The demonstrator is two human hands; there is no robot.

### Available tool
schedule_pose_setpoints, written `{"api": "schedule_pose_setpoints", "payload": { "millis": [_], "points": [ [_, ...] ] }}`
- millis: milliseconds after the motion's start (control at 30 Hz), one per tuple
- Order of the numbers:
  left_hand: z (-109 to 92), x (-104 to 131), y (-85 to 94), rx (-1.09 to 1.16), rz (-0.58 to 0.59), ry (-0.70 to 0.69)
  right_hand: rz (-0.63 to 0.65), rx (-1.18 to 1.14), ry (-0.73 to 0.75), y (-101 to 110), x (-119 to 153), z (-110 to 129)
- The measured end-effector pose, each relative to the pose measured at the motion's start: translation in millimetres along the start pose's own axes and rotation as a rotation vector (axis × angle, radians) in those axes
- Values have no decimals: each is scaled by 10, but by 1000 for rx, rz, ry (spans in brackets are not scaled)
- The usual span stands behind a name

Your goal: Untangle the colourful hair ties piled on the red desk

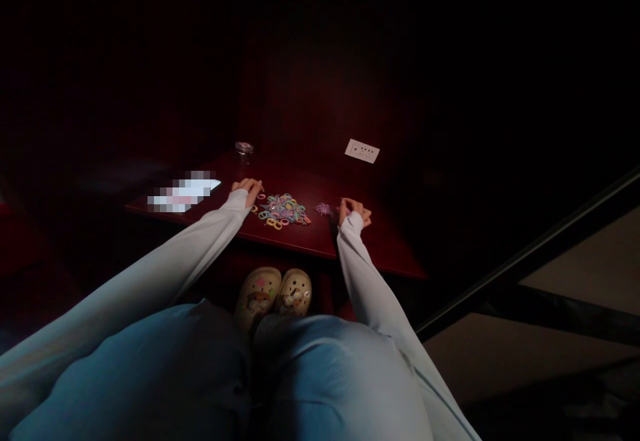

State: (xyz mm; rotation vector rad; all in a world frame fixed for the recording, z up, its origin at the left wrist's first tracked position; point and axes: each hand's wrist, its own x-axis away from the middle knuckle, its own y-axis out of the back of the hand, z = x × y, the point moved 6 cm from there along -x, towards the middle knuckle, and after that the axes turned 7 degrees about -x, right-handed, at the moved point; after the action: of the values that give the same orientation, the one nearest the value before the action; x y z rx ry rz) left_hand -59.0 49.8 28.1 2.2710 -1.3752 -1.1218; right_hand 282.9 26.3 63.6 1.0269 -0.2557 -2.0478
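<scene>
A pile of small pastel hair ties [285, 210] lies on the dark red table [310, 244], in pink, yellow, blue and purple. My left hand [247, 189] rests at the left edge of this pile, fingers loosely extended and nothing visible in them. Close to its fingertips are a few stray ties. Right of the pile is a small separate bunch of purple hair ties [323, 209]. Beyond that bunch, my right hand [356, 212] is curled low over the tabletop, its fingers bent around something purple that is mostly covered and looks like more hair ties.
A clear jar with a lid [244, 150] stands toward the back left. At the table's left end lies a bright, blurred-out flat screen [185, 193]. A white socket plate [362, 151] sits behind the table. Below the front edge are my tan clogs [295, 293].
</scene>
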Motion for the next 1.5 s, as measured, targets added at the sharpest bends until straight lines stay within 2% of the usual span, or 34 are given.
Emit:
{"api": "schedule_pose_setpoints", "payload": {
  "millis": [167,233,300,367,533,667,900,1500],
  "points": [
    [6,17,-12,29,-40,-21,362,-63,263,-535,418,755],
    [5,27,-26,13,-19,-37,462,-70,377,-640,573,957],
    [-9,40,-65,-26,40,-61,525,-54,456,-684,669,1059],
    [-39,59,-106,-70,93,-95,562,-21,489,-696,708,1079],
    [-140,122,-109,-103,118,-182,604,30,510,-705,718,1034],
    [-184,151,-75,-104,172,-171,651,14,568,-744,761,1038],
    [-232,166,-53,-104,213,-166,631,31,539,-794,742,987],
    [-249,194,-81,-126,257,-230,585,31,515,-729,710,1048]
  ]
}}
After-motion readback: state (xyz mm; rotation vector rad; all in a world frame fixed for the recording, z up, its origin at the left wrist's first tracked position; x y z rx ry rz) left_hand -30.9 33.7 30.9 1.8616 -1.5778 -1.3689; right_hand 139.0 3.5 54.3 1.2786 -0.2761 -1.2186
